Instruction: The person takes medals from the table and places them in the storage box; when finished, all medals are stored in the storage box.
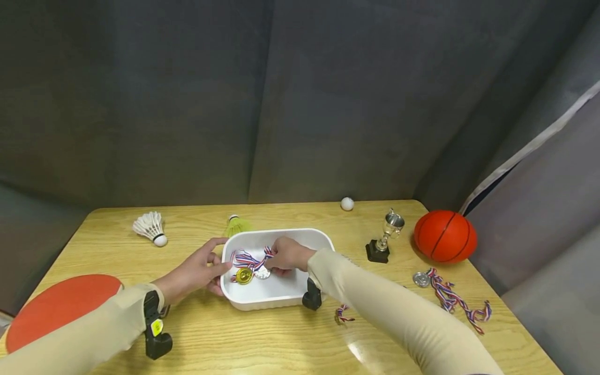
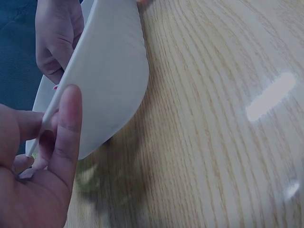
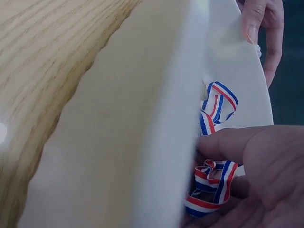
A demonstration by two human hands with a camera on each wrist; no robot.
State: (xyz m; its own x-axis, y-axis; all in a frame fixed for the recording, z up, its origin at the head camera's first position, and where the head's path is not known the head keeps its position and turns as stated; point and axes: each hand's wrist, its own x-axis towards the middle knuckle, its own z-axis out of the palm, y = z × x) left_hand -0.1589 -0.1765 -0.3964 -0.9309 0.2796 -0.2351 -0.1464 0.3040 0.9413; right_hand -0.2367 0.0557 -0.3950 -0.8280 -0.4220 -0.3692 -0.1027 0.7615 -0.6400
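A white plastic tub [image 1: 276, 301] stands on the wooden table, and my left hand [image 1: 199, 271] grips its left end, thumb and fingers on either side of the rim. Inside the tub lie a gold medal [image 1: 244, 275] and a silver medal [image 1: 262, 272] with striped ribbons. My right hand [image 1: 289, 255] is down in the tub, its fingers curled about a red, white and blue ribbon [image 3: 213, 187]. The tub wall hides some fingertips in the right wrist view.
Behind the tub sits a yellow shuttlecock [image 1: 236, 225]; a white one [image 1: 151, 227] lies left. A red paddle [image 1: 63, 310] is front left. To the right are a trophy cup [image 1: 385, 237], a white ball [image 1: 347, 203], an orange basketball [image 1: 445, 236] and another silver medal [image 1: 421, 279].
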